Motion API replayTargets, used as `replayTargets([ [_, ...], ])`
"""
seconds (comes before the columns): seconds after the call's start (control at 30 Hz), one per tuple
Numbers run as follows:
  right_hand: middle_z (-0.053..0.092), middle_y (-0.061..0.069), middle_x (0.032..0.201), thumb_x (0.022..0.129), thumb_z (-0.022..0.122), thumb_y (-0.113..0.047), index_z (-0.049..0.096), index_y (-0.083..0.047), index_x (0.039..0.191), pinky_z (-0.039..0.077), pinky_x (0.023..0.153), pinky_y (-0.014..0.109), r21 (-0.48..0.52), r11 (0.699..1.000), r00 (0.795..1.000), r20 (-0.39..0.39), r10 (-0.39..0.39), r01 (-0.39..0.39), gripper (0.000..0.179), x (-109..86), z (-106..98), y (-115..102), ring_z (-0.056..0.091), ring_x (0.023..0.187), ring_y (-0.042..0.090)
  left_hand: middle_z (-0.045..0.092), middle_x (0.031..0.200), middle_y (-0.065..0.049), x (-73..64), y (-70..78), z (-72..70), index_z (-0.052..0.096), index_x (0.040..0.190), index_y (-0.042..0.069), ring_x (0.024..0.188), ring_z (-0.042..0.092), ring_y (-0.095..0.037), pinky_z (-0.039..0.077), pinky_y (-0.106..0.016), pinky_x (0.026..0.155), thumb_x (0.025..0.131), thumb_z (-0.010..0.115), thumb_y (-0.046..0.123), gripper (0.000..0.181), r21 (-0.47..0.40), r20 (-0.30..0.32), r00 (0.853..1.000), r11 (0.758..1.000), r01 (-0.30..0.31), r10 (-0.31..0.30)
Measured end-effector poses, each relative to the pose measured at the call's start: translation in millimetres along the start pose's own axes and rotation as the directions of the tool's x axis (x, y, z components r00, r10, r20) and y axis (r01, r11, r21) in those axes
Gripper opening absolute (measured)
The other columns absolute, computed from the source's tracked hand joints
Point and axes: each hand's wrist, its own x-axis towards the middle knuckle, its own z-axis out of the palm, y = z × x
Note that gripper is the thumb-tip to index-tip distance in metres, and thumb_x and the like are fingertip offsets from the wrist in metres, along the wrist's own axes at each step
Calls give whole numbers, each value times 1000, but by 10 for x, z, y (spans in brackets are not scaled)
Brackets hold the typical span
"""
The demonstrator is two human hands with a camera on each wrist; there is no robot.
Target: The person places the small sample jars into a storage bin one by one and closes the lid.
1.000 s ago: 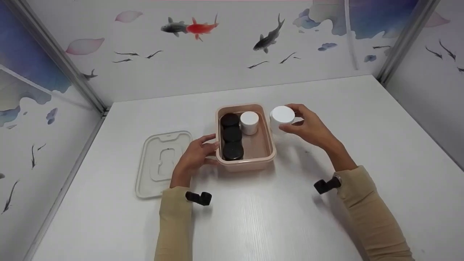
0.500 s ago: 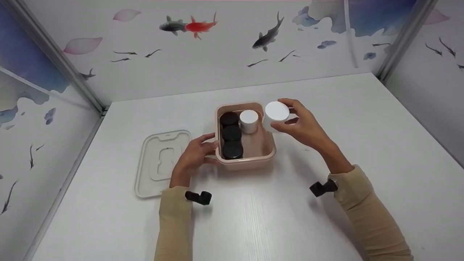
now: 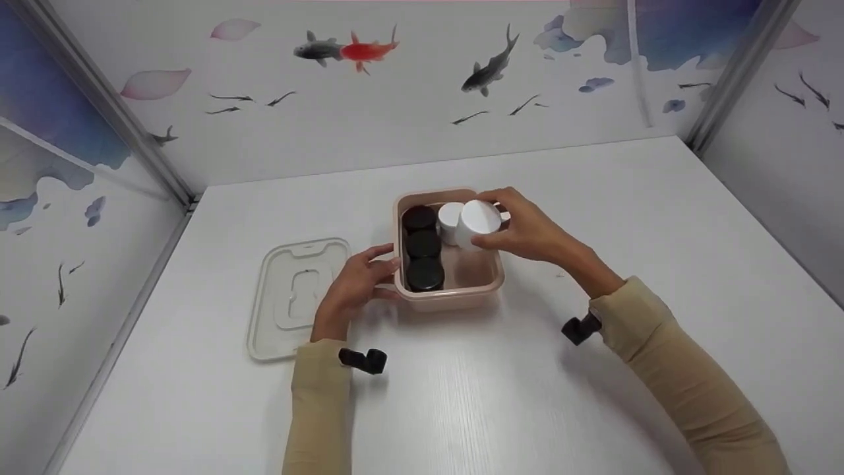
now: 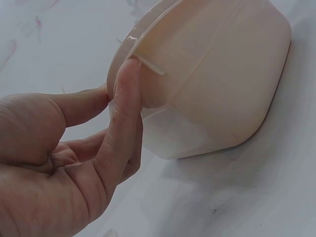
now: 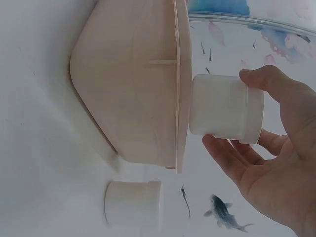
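A pink plastic box [image 3: 448,302] without its lid stands mid-table. My left hand [image 3: 356,284] holds it by its left side, fingertips at the rim and under the lip in the left wrist view. Down the box's left half runs a row of black-lidded jars [image 3: 424,245]. One white jar [image 3: 450,216] sits in the far part, partly covered in the head view. My right hand [image 3: 531,227] grips a white jar [image 5: 219,107] by its lid between thumb and fingers. That jar is upright above the box's right part, its base level with the rim in the right wrist view.
A pale, translucent lid [image 3: 290,300] lies flat on the white table left of the box, partly under the left wrist. Another white jar [image 5: 132,203] stands on the table beside the box in the right wrist view. Printed wall panels enclose the back and sides.
My right hand has carried the white jar leftward, from beside the box's right rim to over its inside. The left hand and the box have stayed in place.
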Motion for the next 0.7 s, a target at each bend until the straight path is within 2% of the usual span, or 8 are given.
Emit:
replayTargets([
  [0.2,45,16,139,84,79,-19,44,-9,146,51,102,49,-129,992,993,118,17,-1,72,124,-39,-121,49,122,31,67,129,-19,8,9,4,47,149,13,97,72,-21,64,-32,72,101,61,21,51,23,-7,1000,1000,5,-5],
  [0.43,47,12,143,82,79,-20,48,-12,144,45,109,49,-252,968,971,230,62,-2,70,300,-31,-214,49,124,28,66,130,-18,22,-2,4,47,149,14,100,71,-22,64,-33,76,100,63,23,52,38,-23,999,999,26,-26],
  [0.57,52,12,141,82,80,-18,52,-9,140,44,111,49,-316,949,960,269,80,9,66,402,-27,-249,50,126,29,66,131,-17,24,-1,1,47,149,14,101,71,-22,64,-33,75,100,63,23,52,35,-22,999,999,28,-28],
  [0.7,51,16,140,81,82,-18,53,-6,140,44,112,49,-373,928,952,284,110,4,67,460,-26,-265,51,128,31,64,132,-20,15,-3,2,44,150,11,99,71,-22,64,-33,74,101,60,21,52,29,3,1000,1000,4,-4],
])
